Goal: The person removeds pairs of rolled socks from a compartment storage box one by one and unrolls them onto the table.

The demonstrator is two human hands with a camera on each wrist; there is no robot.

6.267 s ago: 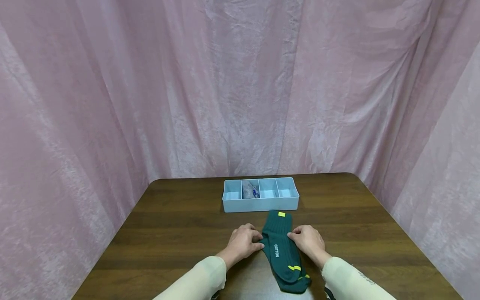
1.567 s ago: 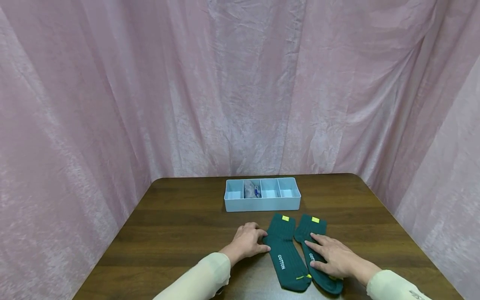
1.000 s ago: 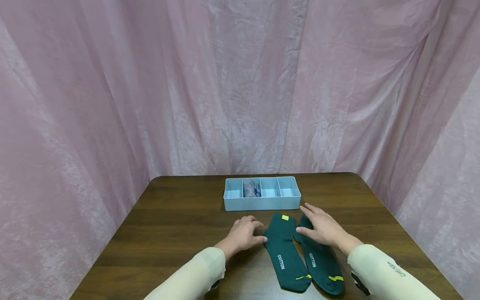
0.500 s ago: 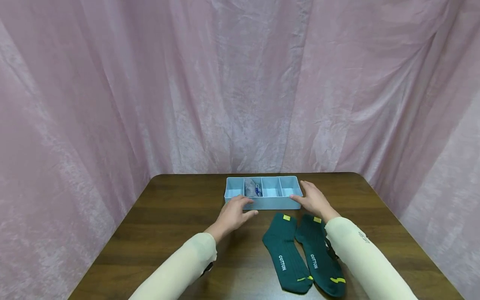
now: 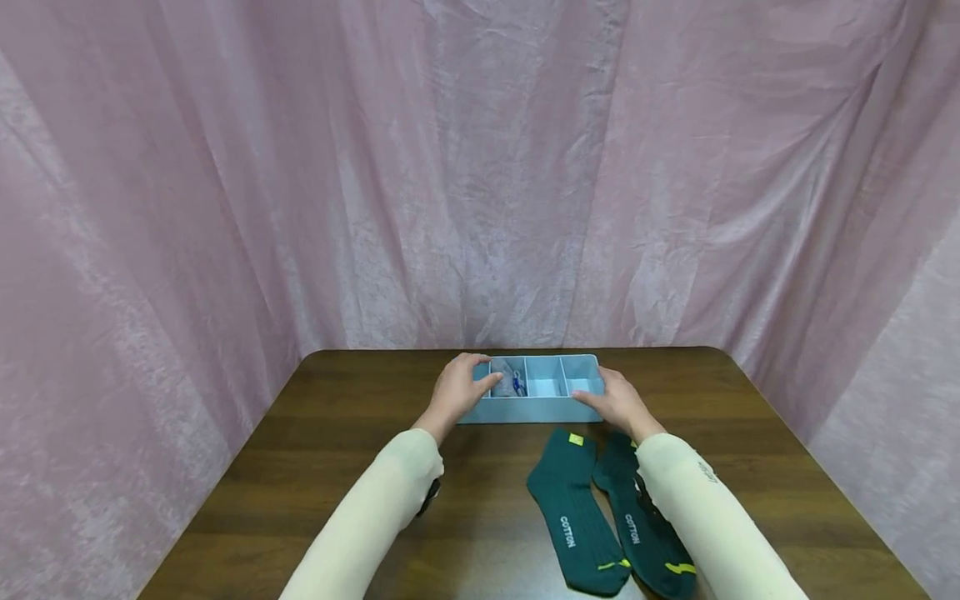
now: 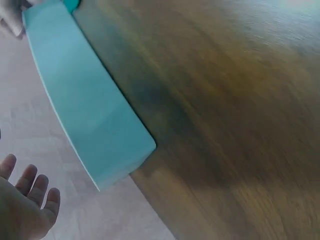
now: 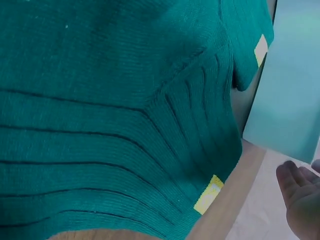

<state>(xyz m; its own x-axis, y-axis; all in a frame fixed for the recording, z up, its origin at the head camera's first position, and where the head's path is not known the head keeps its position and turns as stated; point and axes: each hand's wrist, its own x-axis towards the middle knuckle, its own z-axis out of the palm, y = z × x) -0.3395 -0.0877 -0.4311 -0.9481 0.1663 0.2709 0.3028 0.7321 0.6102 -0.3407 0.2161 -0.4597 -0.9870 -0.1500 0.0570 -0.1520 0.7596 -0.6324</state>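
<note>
A pale blue box (image 5: 551, 409) with a row of compartments stands near the table's far edge. In one compartment lies a clear bag (image 5: 503, 379) with small blue items. My left hand (image 5: 455, 387) is at the box's left end, fingers spread above it. The left wrist view shows those fingers (image 6: 37, 190) loosely bent and apart from the wall. At the right end is my right hand (image 5: 618, 400), its thumb by the front rim and fingers (image 7: 287, 180) close to the end wall. Two dark green socks lie flat in front, the left sock (image 5: 573, 508) fully visible, the right sock (image 5: 637, 517) partly under my sleeve.
The brown wooden table (image 5: 315, 467) extends left and right of the box. A pink velvet curtain (image 5: 480, 183) hangs behind its far edge. Both socks sit close below the box's front wall.
From overlapping, the socks have been laid side by side. Both hands have since left them and moved forward to the box's two ends. The box has stayed in place.
</note>
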